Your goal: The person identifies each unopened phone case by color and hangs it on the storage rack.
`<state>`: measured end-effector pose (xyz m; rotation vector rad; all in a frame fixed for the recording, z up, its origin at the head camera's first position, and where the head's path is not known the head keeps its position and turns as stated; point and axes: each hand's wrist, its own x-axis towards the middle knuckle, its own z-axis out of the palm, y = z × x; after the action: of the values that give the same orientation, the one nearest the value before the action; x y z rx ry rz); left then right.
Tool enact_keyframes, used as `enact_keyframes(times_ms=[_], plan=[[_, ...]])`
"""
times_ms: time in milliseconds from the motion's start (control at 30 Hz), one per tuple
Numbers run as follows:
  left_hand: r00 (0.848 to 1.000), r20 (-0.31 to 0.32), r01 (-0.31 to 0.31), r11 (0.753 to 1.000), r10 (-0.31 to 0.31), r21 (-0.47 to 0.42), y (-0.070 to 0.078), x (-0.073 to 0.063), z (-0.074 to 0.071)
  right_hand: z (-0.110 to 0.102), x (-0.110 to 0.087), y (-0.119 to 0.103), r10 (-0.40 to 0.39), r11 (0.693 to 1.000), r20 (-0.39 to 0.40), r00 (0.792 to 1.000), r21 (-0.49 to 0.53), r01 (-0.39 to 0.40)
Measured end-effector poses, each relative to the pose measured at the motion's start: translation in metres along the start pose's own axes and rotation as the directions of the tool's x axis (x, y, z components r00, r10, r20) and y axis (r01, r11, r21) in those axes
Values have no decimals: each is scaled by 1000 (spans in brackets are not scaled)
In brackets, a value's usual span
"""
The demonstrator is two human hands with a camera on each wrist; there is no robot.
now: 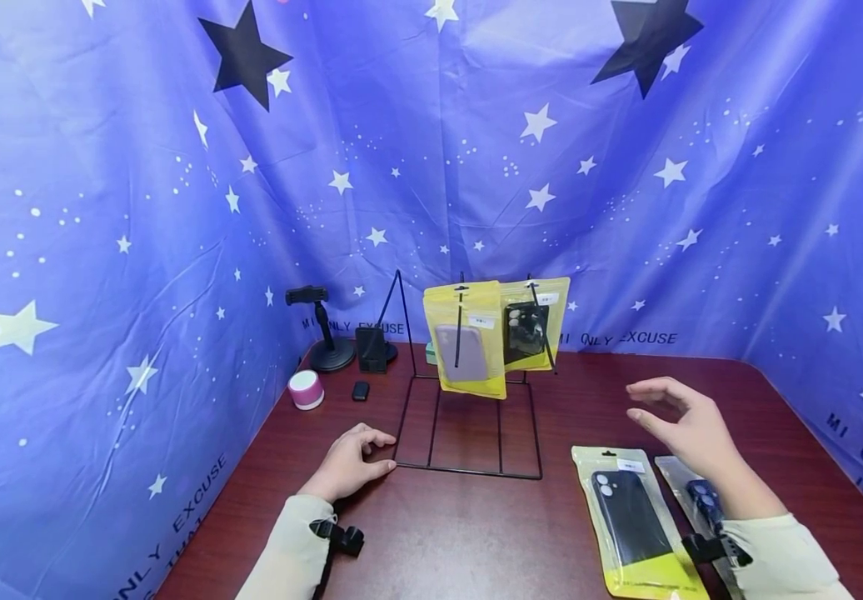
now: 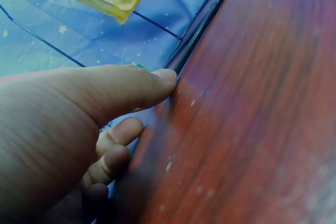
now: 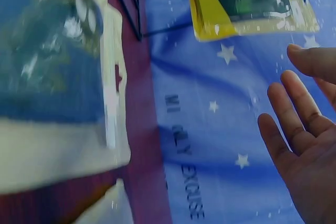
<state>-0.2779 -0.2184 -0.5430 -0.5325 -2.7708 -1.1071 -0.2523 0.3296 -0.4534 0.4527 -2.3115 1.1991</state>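
A black wire display rack stands on the table, two bagged phone cases hanging from its hooks. The nearer bag holds a lilac phone case; the one behind it holds a black phone case. My left hand touches the rack's front left corner; in the left wrist view the thumb rests against the wire. Empty, my right hand is raised above the bagged cases at the right, thumb and fingers apart. Below it lie a bagged black phone case and a partly hidden bagged dark blue case.
Back left on the dark red table stand a black phone stand, a small black upright object, a pink and white round object and a small black item. A blue star-printed curtain surrounds the table.
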Motion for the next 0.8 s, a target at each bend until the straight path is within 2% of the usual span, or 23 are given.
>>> enact_keyframes(times_ms=[233, 533, 800], plan=[[1000, 6, 9, 1000, -9, 7, 0, 0, 0, -25, -14, 20, 38, 999, -11, 999, -20, -38], [1000, 3, 7, 1000, -7, -2, 3, -1, -1, -57, -28, 51, 108, 994, -30, 994, 27, -107], [1000, -1, 0, 1000, 0, 7, 2, 0, 0, -80, -41, 80, 135, 991, 9, 991, 15, -135]])
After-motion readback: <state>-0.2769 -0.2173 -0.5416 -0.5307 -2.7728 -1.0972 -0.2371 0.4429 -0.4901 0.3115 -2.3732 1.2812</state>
